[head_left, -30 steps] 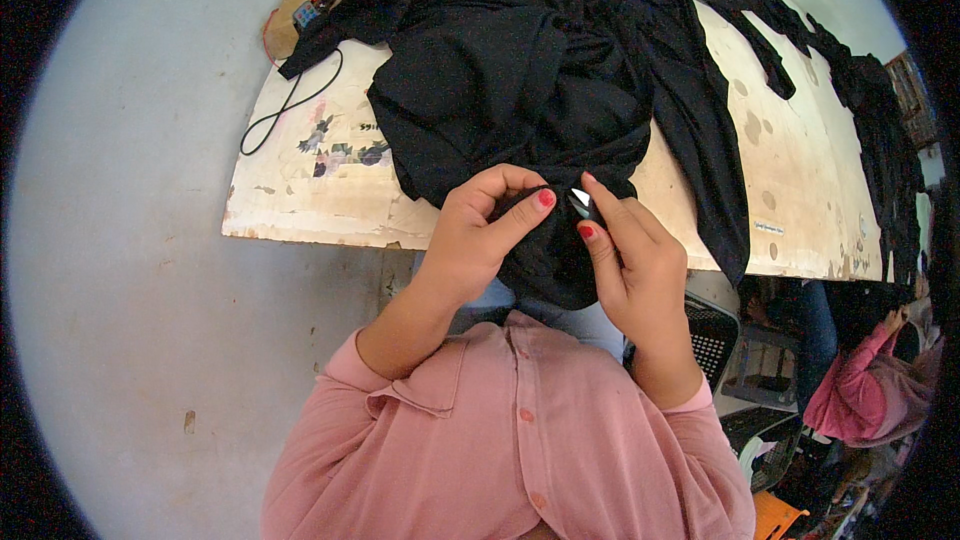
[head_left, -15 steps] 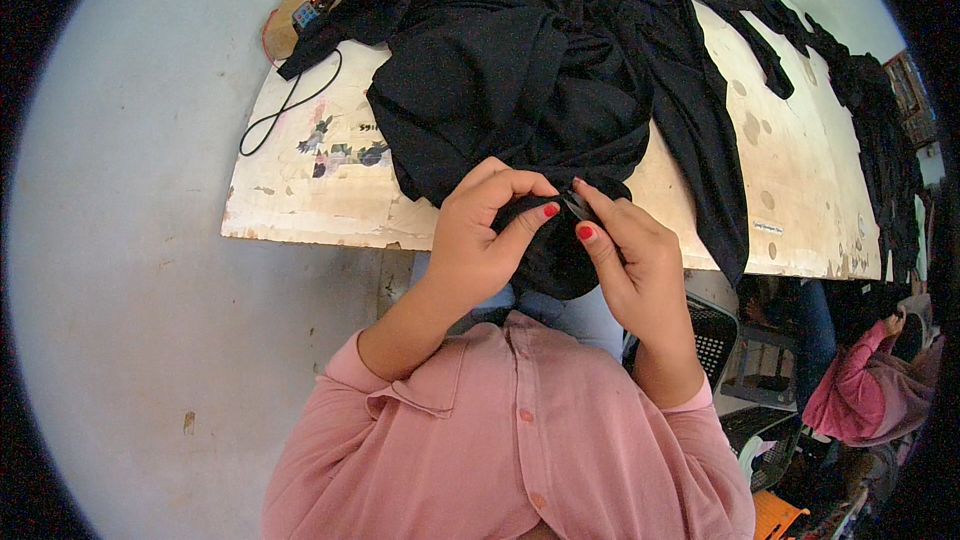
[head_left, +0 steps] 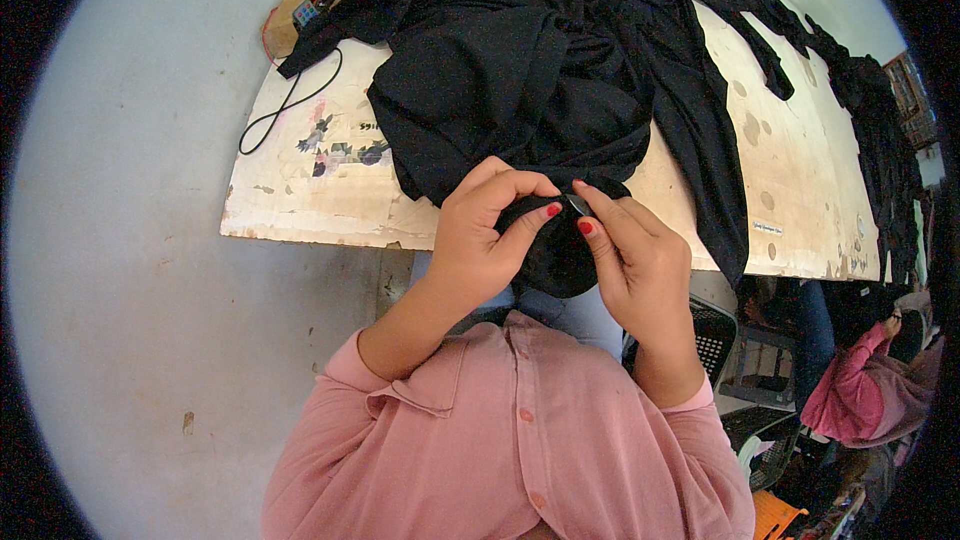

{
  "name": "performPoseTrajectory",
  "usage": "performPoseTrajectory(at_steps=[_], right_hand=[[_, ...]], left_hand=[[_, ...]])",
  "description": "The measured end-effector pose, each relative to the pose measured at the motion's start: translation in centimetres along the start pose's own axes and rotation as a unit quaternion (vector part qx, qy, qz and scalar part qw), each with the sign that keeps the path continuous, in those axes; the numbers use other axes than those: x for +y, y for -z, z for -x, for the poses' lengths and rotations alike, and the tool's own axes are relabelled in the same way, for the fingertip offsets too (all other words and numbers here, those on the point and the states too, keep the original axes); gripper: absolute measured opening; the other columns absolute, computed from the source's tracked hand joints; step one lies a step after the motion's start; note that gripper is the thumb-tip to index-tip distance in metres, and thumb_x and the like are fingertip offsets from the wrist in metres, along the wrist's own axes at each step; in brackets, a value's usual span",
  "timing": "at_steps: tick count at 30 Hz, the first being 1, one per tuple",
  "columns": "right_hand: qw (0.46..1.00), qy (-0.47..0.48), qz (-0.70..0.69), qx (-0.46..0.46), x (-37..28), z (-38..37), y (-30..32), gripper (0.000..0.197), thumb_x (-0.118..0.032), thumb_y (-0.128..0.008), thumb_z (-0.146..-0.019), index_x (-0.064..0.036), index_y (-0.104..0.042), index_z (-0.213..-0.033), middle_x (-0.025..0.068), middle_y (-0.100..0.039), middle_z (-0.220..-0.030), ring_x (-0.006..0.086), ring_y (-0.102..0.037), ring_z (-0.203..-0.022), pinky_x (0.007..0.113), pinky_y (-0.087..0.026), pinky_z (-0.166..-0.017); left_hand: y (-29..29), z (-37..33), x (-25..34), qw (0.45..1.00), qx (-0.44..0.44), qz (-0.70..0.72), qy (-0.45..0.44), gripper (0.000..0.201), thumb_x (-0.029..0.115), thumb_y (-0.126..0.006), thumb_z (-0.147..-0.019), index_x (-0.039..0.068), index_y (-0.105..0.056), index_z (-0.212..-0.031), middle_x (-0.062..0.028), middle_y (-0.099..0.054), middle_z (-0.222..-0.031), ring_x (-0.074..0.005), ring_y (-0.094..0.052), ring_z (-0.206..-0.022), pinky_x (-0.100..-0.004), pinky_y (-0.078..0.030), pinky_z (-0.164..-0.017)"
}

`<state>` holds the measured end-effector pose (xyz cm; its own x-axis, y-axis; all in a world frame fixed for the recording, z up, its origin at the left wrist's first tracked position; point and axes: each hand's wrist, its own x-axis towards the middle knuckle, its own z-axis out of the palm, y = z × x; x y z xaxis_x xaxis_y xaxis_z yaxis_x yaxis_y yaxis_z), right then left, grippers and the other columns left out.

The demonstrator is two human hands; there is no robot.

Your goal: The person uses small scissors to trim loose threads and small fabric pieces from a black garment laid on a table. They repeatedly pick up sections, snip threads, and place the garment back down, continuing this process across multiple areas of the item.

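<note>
A heap of black cloth (head_left: 540,70) lies across a worn white table (head_left: 320,200). A fold of it hangs over the near edge toward my lap. My left hand (head_left: 480,235) pinches that fold from the left, thumb and fingers closed on the fabric. My right hand (head_left: 635,255) meets it from the right and holds a small thin metal tool (head_left: 575,205) between thumb and forefinger, its tip at the cloth. The two hands almost touch. I wear a pink buttoned shirt.
A black cable (head_left: 285,105) trails from a small brown box (head_left: 305,5) at the table's far left corner. More black cloth drapes along the right edge (head_left: 880,130). A person in pink (head_left: 860,390) sits lower right beside black crates (head_left: 715,335). Grey floor lies to the left.
Both hands have stayed at the table's near edge, working the same fold. The fingers have shifted slightly and the cloth between them has bunched a little more.
</note>
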<state>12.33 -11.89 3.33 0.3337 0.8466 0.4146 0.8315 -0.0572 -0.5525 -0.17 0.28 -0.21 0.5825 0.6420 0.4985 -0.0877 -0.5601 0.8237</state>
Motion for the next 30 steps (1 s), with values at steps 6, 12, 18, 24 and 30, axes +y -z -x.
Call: performPoseTrajectory(at_steps=[6,12,18,24,30], right_hand=[[0.999,-0.028,-0.024,0.006,0.3,-0.1,0.6,0.038,-0.017,-0.065,-0.085,-0.0057,-0.060,-0.120,0.0117,-0.060,-0.087,0.0254,-0.062,-0.068,0.032,-0.048,-0.061],[0.991,0.035,-0.117,0.050,3.0,-1.0,0.4,0.063,-0.025,-0.076,-0.075,-0.0018,-0.052,-0.128,0.0167,-0.060,-0.104,0.0285,-0.061,-0.086,0.036,-0.048,-0.080],[0.936,-0.156,-0.311,-0.061,3.7,-0.8,0.1,0.026,-0.016,-0.073,-0.081,0.0004,-0.065,-0.099,0.0003,-0.063,-0.077,0.0068,-0.053,-0.068,0.022,-0.042,-0.062],[0.934,-0.145,-0.326,-0.011,3.4,-0.9,0.0,0.012,-0.013,-0.070,-0.084,-0.0020,-0.064,-0.085,-0.0037,-0.058,-0.069,0.0039,-0.048,-0.063,0.020,-0.038,-0.058],[0.946,-0.114,-0.303,0.019,2.3,-0.9,0.3,0.009,-0.008,-0.071,-0.082,-0.0014,-0.064,-0.084,0.0004,-0.060,-0.071,0.0058,-0.052,-0.065,0.022,-0.040,-0.059]], left_hand=[[-0.3,0.0,0.2,0.997,0.007,0.072,0.040,0.016,0.000,-0.068,-0.078,0.001,-0.065,-0.094,-0.0067,-0.063,-0.089,-0.0167,-0.062,-0.081,-0.0254,-0.047,-0.072],[-0.1,0.3,-0.3,0.987,-0.035,0.140,0.070,0.027,-0.001,-0.065,-0.083,0.000,-0.057,-0.109,-0.0061,-0.065,-0.100,-0.0139,-0.062,-0.086,-0.0232,-0.045,-0.084],[0.3,0.2,-0.2,0.961,-0.064,0.246,0.106,0.024,-0.003,-0.058,-0.088,0.004,-0.046,-0.107,-0.0055,-0.062,-0.098,-0.0093,-0.058,-0.090,-0.0228,-0.044,-0.082],[0.6,-0.1,-0.6,0.943,-0.076,0.293,0.139,0.017,-0.003,-0.054,-0.090,0.004,-0.047,-0.103,-0.0040,-0.061,-0.097,-0.0076,-0.056,-0.089,-0.0217,-0.044,-0.081],[0.9,-0.2,0.0,0.954,-0.090,0.257,0.125,0.006,0.001,-0.060,-0.087,0.003,-0.056,-0.090,-0.0020,-0.061,-0.094,-0.0074,-0.056,-0.087,-0.0210,-0.043,-0.080]])
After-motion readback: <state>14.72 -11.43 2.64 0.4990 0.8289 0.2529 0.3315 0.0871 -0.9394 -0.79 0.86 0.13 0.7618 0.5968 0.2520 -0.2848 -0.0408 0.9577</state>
